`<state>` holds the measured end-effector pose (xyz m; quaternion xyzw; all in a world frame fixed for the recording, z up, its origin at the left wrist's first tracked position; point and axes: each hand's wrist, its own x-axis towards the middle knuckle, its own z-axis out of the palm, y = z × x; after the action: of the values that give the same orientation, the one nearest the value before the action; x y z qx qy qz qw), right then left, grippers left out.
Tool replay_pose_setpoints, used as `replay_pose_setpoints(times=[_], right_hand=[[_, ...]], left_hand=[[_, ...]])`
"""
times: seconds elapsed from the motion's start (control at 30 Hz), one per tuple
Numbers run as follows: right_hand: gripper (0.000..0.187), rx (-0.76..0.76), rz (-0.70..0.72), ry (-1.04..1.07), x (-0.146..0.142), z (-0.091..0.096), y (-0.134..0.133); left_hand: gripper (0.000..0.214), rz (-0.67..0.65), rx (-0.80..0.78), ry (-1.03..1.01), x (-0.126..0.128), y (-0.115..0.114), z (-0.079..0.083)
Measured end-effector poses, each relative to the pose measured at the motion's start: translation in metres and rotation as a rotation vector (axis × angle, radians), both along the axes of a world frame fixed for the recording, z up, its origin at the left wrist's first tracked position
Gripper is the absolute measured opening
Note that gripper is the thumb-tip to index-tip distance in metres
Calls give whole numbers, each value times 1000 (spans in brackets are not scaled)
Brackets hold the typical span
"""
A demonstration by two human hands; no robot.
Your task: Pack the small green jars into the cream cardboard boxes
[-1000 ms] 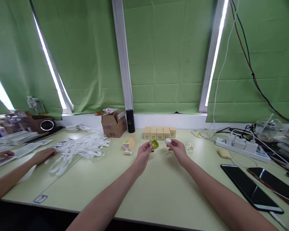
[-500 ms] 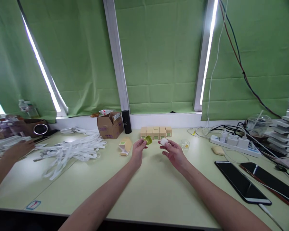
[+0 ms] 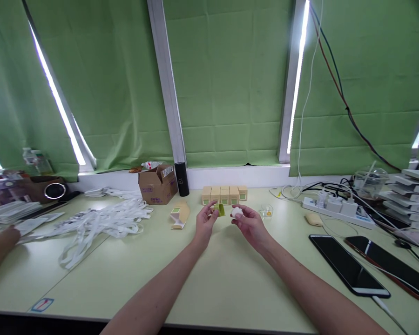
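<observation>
Between the fingers of my left hand (image 3: pixel 206 222) is a small yellow-green container-like piece (image 3: pixel 220 210), turned on its side. My right hand (image 3: pixel 248 224) pinches a small white rounded piece (image 3: pixel 236 212) a short way to the right of it; the two pieces are apart. Just behind my hands stands a row of small tan boxes (image 3: pixel 224 192) with green labels. An opened tan box (image 3: pixel 179 215) lies to the left of my left hand. Right of my right hand sits a small clear plastic container (image 3: pixel 266 211) with something yellow in it.
White straps (image 3: pixel 108 218) lie heaped on the left, near a co-worker's hand (image 3: pixel 5 239). A cardboard box (image 3: pixel 158 185) and a black cylinder (image 3: pixel 182 179) stand at the back. On the right are a power strip (image 3: pixel 338 215), cables, and a phone (image 3: pixel 348 263).
The yellow-green piece has been turned in my left hand and moved slightly right and down. The white piece stays in my right hand. The co-worker's hand has moved left.
</observation>
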<state>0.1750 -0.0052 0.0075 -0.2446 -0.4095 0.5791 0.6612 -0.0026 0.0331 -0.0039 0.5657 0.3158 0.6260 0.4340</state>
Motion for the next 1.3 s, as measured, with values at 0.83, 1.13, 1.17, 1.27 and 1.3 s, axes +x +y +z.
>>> replay_pose_setpoints(times=[0.83, 1.13, 1.17, 1.27, 1.3], right_hand=[[49, 66, -149, -345, -4, -7, 1], [48, 95, -145, -356, -5, -5, -2], [48, 94, -145, -357, -5, -5, -2], [47, 90, -159, -362, -5, -5, -3], [47, 91, -163, -365, -5, -4, -3]], left_hand=[[39, 82, 168, 255, 2, -13, -1], [37, 85, 171, 279, 2, -11, -4], [37, 85, 172, 288, 2, -11, -4], [34, 74, 179, 298, 2, -11, -4], [34, 66, 179, 293, 2, -12, -4]])
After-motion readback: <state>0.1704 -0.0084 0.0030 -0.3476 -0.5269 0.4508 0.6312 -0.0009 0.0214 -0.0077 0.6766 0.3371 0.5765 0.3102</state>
